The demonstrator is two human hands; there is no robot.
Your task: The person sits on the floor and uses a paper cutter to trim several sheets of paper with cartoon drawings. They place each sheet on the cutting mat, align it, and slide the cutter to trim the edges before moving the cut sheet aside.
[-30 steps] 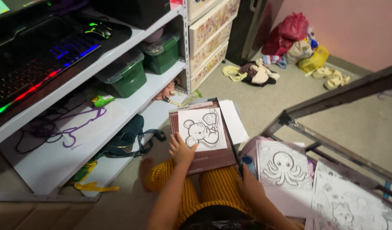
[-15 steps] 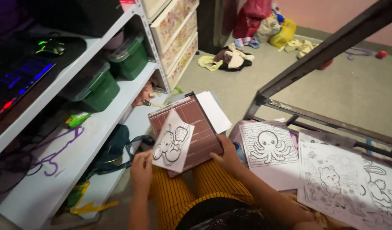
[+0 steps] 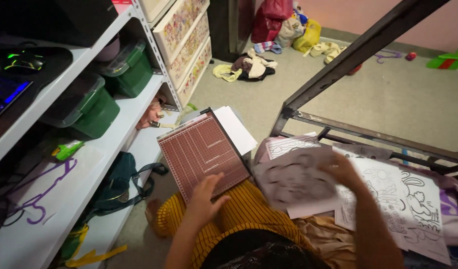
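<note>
A dark red gridded cutting board (image 3: 201, 152) rests on my lap, over my yellow striped trousers (image 3: 241, 211). My left hand (image 3: 207, 198) lies on the board's near edge with fingers spread, holding nothing. My right hand (image 3: 342, 167) grips a colouring sheet (image 3: 296, 179) with a cartoon drawing, blurred from motion, out to the right of the board. Beneath and beside that sheet lie more colouring pages (image 3: 403, 199), one showing a rabbit.
White shelving (image 3: 134, 132) on the left carries green lidded boxes (image 3: 92, 109), a dark bag (image 3: 119, 182) and a lit keyboard. A dark metal frame (image 3: 348, 55) slants across the right. White paper (image 3: 236, 129) sticks out behind the board. Clothes (image 3: 249, 67) lie on the floor.
The drawing sheet has left the board: my right hand carried it off to the right over the other pages. My left hand now rests on the bare board.
</note>
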